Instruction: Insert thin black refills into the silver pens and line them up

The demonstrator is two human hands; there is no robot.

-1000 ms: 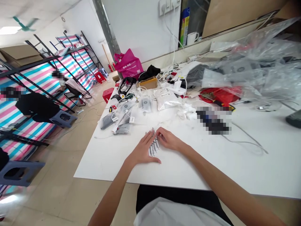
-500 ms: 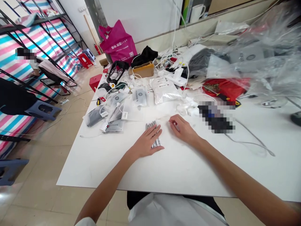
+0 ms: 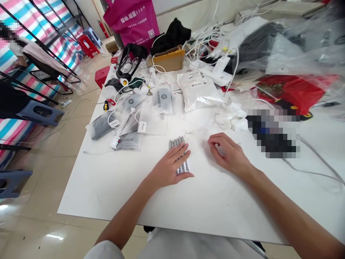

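My left hand (image 3: pixel 172 165) lies on the white table (image 3: pixel 113 194) with its fingers stretched out. It rests over a row of several slim silver metal pieces with pointed tips (image 3: pixel 176 140). Their tips show beyond the fingers and their lower ends beside the thumb; the middle is covered. To the right, apart from the row, my right hand (image 3: pixel 228 153) rests on its side at the table. Its fingers are loosely curled in, and I see nothing in them.
Grey packaged pouches (image 3: pixel 129 140) and cables lie at the left. Farther back are a white parcel (image 3: pixel 199 90), a cardboard box (image 3: pixel 169 59) and a magenta bag (image 3: pixel 134 25). A blurred-out dark object (image 3: pixel 272 135) with a grey cable lies at the right, near plastic bags (image 3: pixel 302 50).
The view has tilted down and come closer, so the table things look larger. My left hand stays on the silver pieces; my right hand sits slightly farther right of it.
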